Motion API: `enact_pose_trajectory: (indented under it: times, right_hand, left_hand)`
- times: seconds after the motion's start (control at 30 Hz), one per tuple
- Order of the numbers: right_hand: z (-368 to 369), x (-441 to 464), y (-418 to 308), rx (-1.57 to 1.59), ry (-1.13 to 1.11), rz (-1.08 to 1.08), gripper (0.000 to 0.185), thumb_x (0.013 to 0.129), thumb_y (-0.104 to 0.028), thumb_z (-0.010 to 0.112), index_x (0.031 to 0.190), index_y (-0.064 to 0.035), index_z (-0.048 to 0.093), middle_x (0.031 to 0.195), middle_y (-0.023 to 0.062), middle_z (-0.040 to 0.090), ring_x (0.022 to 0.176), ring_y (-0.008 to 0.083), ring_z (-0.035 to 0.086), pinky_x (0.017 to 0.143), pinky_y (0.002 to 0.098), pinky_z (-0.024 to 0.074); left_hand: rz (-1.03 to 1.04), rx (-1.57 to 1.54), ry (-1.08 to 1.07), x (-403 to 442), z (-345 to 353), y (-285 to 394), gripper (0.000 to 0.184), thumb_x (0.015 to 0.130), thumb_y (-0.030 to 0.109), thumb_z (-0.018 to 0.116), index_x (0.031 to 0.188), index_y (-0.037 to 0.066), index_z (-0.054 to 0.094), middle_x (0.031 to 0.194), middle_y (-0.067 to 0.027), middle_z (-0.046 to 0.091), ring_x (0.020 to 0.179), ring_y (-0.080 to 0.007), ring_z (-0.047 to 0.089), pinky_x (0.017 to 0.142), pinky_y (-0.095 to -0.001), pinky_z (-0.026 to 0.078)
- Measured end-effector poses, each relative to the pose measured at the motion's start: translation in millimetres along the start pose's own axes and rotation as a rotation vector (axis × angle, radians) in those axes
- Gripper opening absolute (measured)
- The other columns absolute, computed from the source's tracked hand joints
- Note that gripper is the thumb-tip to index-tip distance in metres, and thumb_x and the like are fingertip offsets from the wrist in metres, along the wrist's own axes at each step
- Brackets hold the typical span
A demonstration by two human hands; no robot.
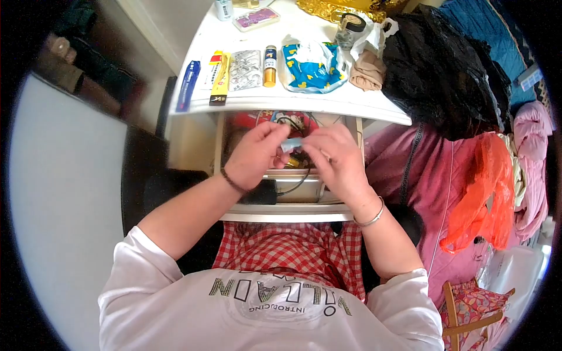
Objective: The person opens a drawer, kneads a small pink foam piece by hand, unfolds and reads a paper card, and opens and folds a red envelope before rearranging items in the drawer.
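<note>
Over an open drawer [345,212], my two hands meet in front of me. My left hand [257,153] is closed, thumb and fingers pinching a small light-blue piece [291,144] whose kind I cannot make out. My right hand [338,157] is closed too, its fingertips at the other end of that piece. A thin black cable [305,175] loops below the fingers, but whether it joins the piece is hidden. Inside the drawer, red packaging [246,119] and other small things lie partly behind my hands.
On the white tabletop [252,100] lie a blue box [188,86], a yellow box [220,82], a clear packet [245,70], a blue-and-gold tube [270,67] and a duck-patterned bag [313,69]. A lidded jar [350,29] stands behind. Black plastic [439,70] and an orange bag [483,193] are at right.
</note>
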State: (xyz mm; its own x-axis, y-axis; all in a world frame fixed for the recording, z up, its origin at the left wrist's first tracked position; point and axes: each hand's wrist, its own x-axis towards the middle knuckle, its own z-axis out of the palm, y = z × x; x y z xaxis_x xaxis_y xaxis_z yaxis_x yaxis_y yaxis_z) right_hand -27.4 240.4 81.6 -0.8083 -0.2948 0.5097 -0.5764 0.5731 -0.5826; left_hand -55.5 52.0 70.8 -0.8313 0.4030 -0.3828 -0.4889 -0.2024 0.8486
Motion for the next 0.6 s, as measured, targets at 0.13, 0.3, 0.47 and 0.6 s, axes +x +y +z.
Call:
enact_pose_trajectory:
  times: [0.13, 0.3, 0.47, 0.6]
  right_hand:
    - [0.3, -2.5, 1.3, 0.556, -0.062, 0.691, 0.012, 0.086, -0.012, 0.06, 0.091, -0.0013, 0.063, 0.076, 0.0031, 0.061, 0.072, 0.01, 0.055, 0.067, 0.0232, 0.0433]
    - [-3.4, -1.0, -1.3, 0.765, -0.063, 0.732, 0.019, 0.09, -0.015, 0.056, 0.095, 0.0029, 0.06, 0.081, -0.0001, 0.061, 0.072, 0.0031, 0.05, 0.064, 0.0185, 0.0415]
    - [0.1, -2.8, 1.7, 0.776, -0.054, 0.714, 0.02, 0.091, -0.015, 0.055, 0.097, 0.0037, 0.059, 0.081, -0.0001, 0.061, 0.072, 0.0034, 0.05, 0.064, 0.0185, 0.0418]
    - [-0.2, -1.7, 0.1, 0.786, -0.046, 0.745, 0.019, 0.091, -0.015, 0.055, 0.096, 0.0031, 0.059, 0.081, -0.0003, 0.06, 0.072, 0.003, 0.05, 0.063, 0.0177, 0.0411]
  left_hand:
    - [-0.048, -0.137, -0.011, -1.0, 3.3, 6.8, 0.021, 0.09, 0.026, 0.053, 0.093, 0.005, 0.054, 0.075, -0.0012, 0.055, 0.062, -0.0074, 0.051, 0.056, -0.0202, 0.042]
    - [0.085, 0.063, -0.033, -3.4, 6.4, 2.4, 0.022, 0.091, 0.026, 0.052, 0.09, 0.005, 0.054, 0.077, -0.0003, 0.056, 0.066, -0.0059, 0.051, 0.058, -0.0193, 0.042]
    - [0.346, 0.158, 0.097, -5.5, 18.4, 3.4, 0.017, 0.084, 0.009, 0.061, 0.097, 0.002, 0.054, 0.08, -0.0014, 0.056, 0.072, -0.0059, 0.052, 0.061, -0.0188, 0.043]
    - [0.578, 0.325, 0.182, -6.0, 21.2, -4.9, 0.022, 0.083, 0.001, 0.058, 0.103, 0.003, 0.049, 0.08, -0.0007, 0.056, 0.071, -0.0058, 0.053, 0.06, -0.0186, 0.043]
